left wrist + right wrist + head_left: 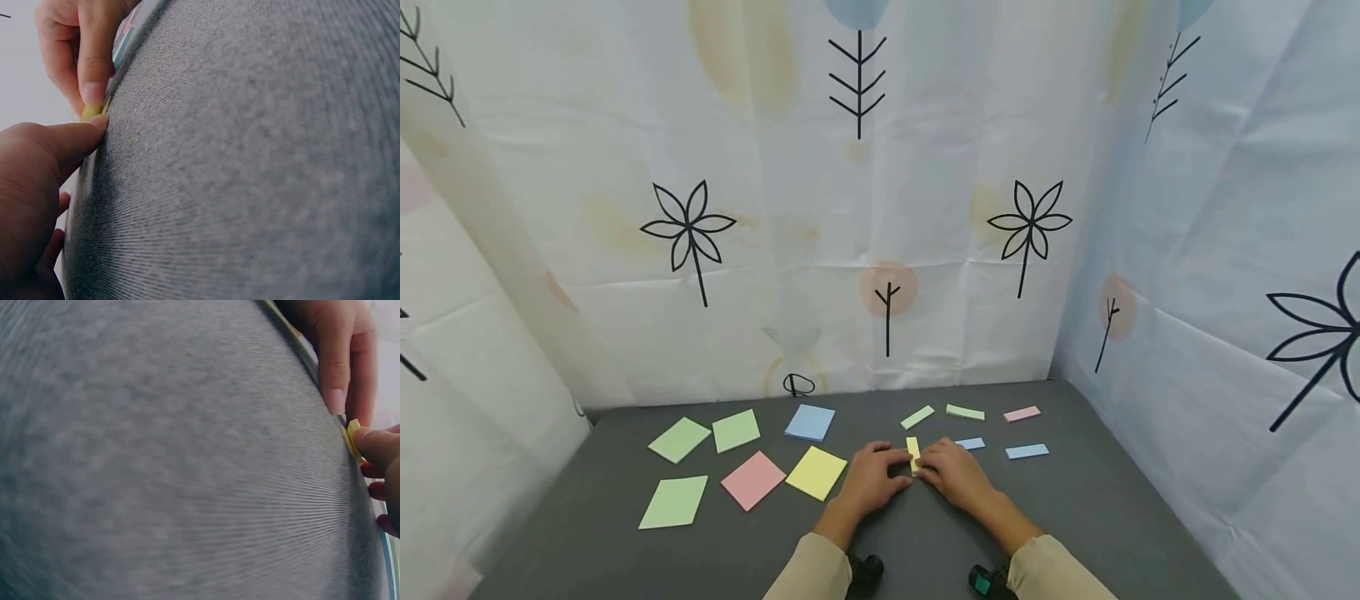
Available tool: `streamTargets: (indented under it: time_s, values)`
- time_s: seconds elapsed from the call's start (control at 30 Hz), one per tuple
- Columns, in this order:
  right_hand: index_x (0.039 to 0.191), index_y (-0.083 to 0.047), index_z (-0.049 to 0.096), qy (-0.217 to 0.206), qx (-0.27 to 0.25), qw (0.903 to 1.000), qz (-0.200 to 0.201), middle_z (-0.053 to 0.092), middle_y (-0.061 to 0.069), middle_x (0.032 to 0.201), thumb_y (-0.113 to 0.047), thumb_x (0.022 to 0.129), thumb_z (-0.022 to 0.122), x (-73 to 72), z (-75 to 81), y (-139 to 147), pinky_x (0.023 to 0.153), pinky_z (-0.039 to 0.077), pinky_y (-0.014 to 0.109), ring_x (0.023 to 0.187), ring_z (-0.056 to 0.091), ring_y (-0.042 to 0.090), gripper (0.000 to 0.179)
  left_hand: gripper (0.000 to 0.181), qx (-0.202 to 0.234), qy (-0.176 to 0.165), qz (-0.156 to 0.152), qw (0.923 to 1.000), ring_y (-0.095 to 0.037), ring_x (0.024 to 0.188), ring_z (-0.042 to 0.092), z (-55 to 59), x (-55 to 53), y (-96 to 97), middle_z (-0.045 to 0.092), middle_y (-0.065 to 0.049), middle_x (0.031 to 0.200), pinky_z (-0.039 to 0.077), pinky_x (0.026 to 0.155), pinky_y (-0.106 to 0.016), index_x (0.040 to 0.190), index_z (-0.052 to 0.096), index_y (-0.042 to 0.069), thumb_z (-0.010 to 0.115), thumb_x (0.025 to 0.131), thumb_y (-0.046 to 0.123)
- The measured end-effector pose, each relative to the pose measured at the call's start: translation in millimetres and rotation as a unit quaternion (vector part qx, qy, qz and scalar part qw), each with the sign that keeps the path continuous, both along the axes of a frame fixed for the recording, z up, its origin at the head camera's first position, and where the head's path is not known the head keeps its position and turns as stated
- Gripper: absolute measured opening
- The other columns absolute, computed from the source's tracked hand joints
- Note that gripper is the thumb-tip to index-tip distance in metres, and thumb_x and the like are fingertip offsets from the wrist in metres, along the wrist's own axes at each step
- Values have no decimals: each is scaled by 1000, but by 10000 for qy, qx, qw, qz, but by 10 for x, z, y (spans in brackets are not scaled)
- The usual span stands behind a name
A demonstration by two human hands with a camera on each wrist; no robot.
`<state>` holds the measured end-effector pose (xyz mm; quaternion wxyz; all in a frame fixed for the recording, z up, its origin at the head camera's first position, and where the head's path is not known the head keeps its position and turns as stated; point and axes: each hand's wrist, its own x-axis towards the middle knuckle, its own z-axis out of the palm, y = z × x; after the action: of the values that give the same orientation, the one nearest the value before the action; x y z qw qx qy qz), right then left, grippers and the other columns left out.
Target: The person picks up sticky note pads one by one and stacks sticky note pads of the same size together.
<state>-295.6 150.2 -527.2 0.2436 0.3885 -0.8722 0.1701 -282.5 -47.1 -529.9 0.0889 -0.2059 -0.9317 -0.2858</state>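
Yellow paper, cut as a narrow strip (pixel 913 446), lies between two bare hands near the middle of the front half of a dark grey table (pixel 775 562). Thumb and fingers of the right hand (pixel 957 477) close narrowly on the strip, pinching its edge. Fingers of the left hand (pixel 872 481) bend inward with their tips at the opposite edge, thumb and forefinger a little apart; whether they pinch the paper too, I cannot tell. Just past the right hand's knuckles, a blue strip (pixel 972 443) is partly hidden, with a second blue strip (pixel 1027 452) farther right. Behind them sit two green strips (pixel 966 412) and one pink strip (pixel 1022 414). To the left of the hands spread squares: a yellow square (pixel 817 472) nearest the left hand, a pink square (pixel 753 481) beside it, a blue square (pixel 810 422) behind, and three green squares (pixel 736 431) farther out. Pale sleeves (pixel 816 571) cover both forearms, and white cloth (pixel 940 183) printed with plants hangs around the table
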Motion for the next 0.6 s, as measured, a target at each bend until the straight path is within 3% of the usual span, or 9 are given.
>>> streamTargets:
  time_s: [0.23, 0.4, 0.6]
  values:
    - [89, -9, 75, -150, 64, 9999, 30, 70, -1, 89, -13, 84, 75, -19, 18, 30, 74, 51, 37, 84, 60, 19, 6, 35, -69, 80, -29, 9999, -30, 122, 52, -13, -5, 17, 66, -2, 119, 41, 98, -53, 117, 73, 21, 77, 83, 27]
    - [91, -10, 75, -510, 220, 9985, -26, 69, -1, 92, -15, 87, 71, -9, 56, 44, 76, 51, 37, 87, 60, 18, 7, 35, -15, -5, -97, 10000, -30, 123, 51, 22, 29, 24, 66, 0, 122, 39, 99, -53, 118, 72, 17, 76, 83, 24]
    - [92, -9, 75, -656, 309, 9974, 6, 69, 0, 94, -15, 90, 69, -17, 73, 45, 77, 51, 36, 88, 60, 19, 9, 35, 4, -43, -110, 9999, -31, 124, 50, 59, 52, 21, 66, 1, 123, 39, 101, -53, 118, 72, 14, 76, 83, 21]
